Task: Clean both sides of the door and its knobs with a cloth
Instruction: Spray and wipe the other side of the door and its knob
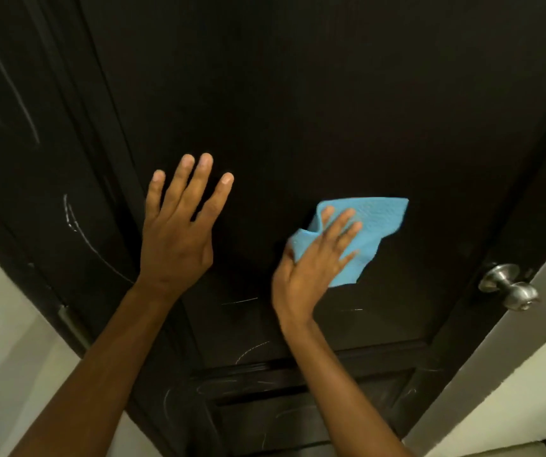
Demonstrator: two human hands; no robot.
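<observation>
On the door (298, 110) the right hand (311, 258) presses the cloth (373, 225) with straight fingers, the left hand (176, 239) rests flat, and the chalky marks lower down, the knob (509, 286) and the other side probably remain.

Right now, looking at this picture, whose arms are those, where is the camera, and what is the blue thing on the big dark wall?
Those arms belong to a person, not a machine. The camera sits on the person's head and looks forward and down, so you see just what they see. There is only this one picture.

The big dark wall is really a dark brown wooden door. It has thin pale scratch marks on it. At its right edge is a round silver metal knob.

The left hand is flat with its fingers spread, on or just in front of the door, and holds nothing. The right hand presses a blue cloth against the door with straight fingers, to wipe it. Pale walls show on both sides.
</observation>
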